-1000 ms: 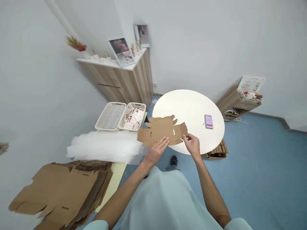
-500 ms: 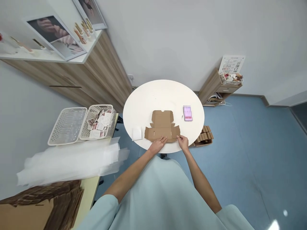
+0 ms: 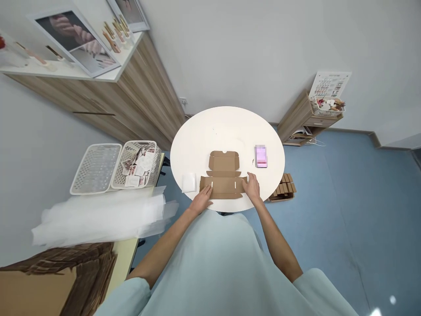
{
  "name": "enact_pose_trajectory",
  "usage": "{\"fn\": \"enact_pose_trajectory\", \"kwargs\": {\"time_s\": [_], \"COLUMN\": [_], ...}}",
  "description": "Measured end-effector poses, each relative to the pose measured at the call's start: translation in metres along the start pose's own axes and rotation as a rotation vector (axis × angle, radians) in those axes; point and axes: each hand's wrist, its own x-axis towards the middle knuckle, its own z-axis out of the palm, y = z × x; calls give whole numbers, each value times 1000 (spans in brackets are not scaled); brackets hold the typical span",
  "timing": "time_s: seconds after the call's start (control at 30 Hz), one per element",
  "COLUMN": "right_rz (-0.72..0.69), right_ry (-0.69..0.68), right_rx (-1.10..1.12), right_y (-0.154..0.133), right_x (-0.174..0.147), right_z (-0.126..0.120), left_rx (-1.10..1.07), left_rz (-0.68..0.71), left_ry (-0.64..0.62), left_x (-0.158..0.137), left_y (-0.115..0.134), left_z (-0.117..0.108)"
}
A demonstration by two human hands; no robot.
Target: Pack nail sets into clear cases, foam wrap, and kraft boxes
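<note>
Fingers [image 3: 207,190] of the left hand [image 3: 200,201] lie together, thumb apart, over the left end of the unfolded cardboard [image 3: 223,186]! At the opposite end, the right hand [image 3: 251,189] has its thumb at the flap; clamped or not, I can't tell. Cardboard's between them, near the white table's [image 3: 226,127] front edge.
</note>
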Motion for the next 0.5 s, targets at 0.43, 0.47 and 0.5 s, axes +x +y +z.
{"fn": "enact_pose_trajectory", "kwargs": {"time_s": [0.43,0.47,0.5], "right_rz": [-7,0,1], "right_ry": [-352,-352,-353], "right_rx": [96,117,135], "right_y": [-54,-51,-48], "right_x": [49,47,45], "right_z": [29,29,29], "left_rx": [-136,-150,-162], "left_rz": [-124,-145,-162], "left_ry": [65,84,104], "left_x": [-4,-3,-3], "left_y": [22,21,21], "left_z": [-27,-27,-27]}}
